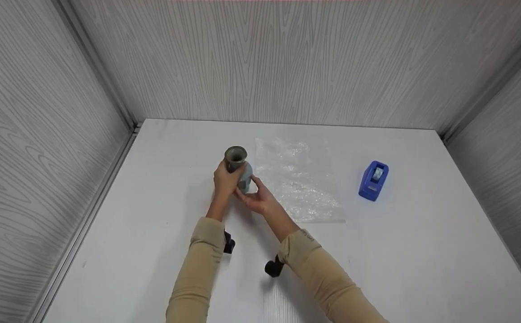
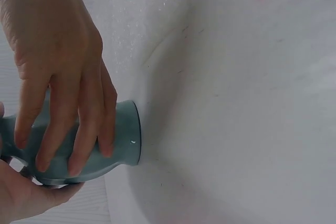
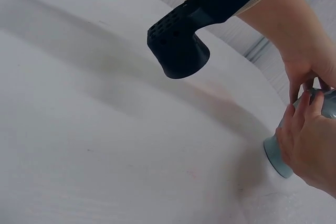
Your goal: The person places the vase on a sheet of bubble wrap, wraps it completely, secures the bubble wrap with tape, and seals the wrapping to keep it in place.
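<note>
The left hand [image 1: 225, 180] clamps the neck of a glossy blue-green vase [image 1: 247, 174], flare-mouthed and round-bellied, whose lower body the right hand [image 1: 259, 200] clasps just left of a clear, glinting, bubble-textured plastic sheet [image 1: 298, 179], and a smooth, blocky blue tape dispenser [image 1: 372, 184] sits right of that sheet.

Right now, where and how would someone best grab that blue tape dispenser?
Probably from above, with the right hand, across the long sides of the blue tape dispenser: it is narrower that way, nothing crowds it on the table, and the tape roll sits exposed on top.
</note>
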The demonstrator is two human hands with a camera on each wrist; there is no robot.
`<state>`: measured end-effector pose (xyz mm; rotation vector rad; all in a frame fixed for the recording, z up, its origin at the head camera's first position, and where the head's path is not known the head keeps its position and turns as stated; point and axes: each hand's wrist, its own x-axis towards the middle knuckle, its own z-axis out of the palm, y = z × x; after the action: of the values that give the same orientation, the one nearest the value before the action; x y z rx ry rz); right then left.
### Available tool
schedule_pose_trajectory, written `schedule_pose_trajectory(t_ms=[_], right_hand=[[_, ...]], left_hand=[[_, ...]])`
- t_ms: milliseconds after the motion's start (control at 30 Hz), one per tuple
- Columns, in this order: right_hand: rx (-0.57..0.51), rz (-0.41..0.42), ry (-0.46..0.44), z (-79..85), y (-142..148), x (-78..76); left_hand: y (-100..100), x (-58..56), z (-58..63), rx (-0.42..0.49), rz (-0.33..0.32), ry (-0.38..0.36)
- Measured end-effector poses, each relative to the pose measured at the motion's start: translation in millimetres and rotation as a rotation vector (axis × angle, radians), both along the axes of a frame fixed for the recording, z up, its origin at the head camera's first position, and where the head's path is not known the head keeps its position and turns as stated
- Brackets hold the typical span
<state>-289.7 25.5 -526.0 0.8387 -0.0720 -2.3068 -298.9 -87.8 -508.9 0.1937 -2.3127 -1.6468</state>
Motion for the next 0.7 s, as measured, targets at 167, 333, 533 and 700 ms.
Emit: schedule_pose_trajectory(t_ms=[167, 333, 533, 700], right_hand=[[-0.009, 0.029, 0.036, 3.2, 7.4, 1.1], [-0.028, 0.034, 0.108, 9.7, 19.7, 4.4], [-0.017, -0.022, 0.165, 22.8, 39.5, 9.4], [0.059, -0.048, 0.238, 30.2, 60.3, 11.1]], left_hand=[[5.3, 3.8, 2.2, 0.040, 0.025, 0.040], [18.2, 9.5, 8.1, 0.148, 0.036, 0.147], [40.3, 17.4, 22.7, 0.362, 0.008, 0.187], [60.2, 15.4, 21.8, 0.468, -0.031, 0.195]])
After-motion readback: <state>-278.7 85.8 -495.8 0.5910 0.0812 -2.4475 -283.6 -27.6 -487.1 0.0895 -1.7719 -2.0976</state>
